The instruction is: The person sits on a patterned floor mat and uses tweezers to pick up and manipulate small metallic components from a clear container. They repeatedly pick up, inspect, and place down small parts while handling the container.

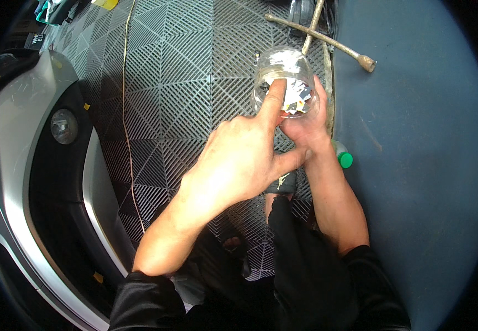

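Right hand [304,128] is gripping the clear round plastic jar [284,83] at twelve o'clock; left hand [239,160] is poking its index finger inside, other fingers curled; picking a piece likely calls for a pinch.

Left hand [233,165]: forearm enters from the lower edge, index finger extended forward, thumb spread toward the right. Right hand [302,124]: forearm angled upward, fingers curled in a closed grasp.

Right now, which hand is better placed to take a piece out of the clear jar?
Probably the left hand: its index finger already points into the clear jar, at the shiny pieces. The right hand is busy, its grip wrapped around the jar from below.
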A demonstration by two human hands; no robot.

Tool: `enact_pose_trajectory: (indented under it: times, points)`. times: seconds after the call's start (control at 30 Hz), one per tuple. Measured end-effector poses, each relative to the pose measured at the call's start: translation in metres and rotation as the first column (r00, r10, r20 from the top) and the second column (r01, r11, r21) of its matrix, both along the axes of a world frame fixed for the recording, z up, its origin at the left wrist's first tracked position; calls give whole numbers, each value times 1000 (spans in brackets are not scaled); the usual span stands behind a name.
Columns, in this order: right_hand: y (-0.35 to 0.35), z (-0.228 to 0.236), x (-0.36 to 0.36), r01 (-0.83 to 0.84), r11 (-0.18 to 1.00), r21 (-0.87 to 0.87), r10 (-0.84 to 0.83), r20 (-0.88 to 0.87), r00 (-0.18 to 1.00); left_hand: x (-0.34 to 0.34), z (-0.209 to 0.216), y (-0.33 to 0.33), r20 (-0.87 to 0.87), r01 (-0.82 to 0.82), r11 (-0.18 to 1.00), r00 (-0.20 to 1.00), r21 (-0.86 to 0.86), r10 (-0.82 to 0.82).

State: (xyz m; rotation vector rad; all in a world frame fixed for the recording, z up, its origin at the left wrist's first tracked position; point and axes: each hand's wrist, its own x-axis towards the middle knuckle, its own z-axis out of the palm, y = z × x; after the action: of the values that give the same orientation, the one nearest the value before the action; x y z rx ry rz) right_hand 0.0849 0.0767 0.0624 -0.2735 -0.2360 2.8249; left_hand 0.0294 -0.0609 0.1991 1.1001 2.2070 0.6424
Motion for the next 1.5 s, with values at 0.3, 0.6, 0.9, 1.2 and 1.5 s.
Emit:
enact_pose_trajectory:
  times: [0.3,0.6,0.9,1.2,1.5]
  points:
    - [1,-7,-5,5,1000,-4,-4,22,1000,4,7,-8,-35,48,986,998,-158,-54]
    - [0,-1,-5,-55,998,-20,53,-69,996,7,14,-3,-46,53,993,997,-103,-58]
    - [-5,-7,-1,-10,999,33,6,135,991,4,3,-4,-87,51,991,994,-124,-62]
    - [-2,-10,-7,-114,992,-57,105,-134,985,-6,-4,0,-130,34,998,991,48,-28]
    - [-2,-8,-4,-27,1000,-9,29,226,974,-5,-9,0,5,34,998,999,45,-34]
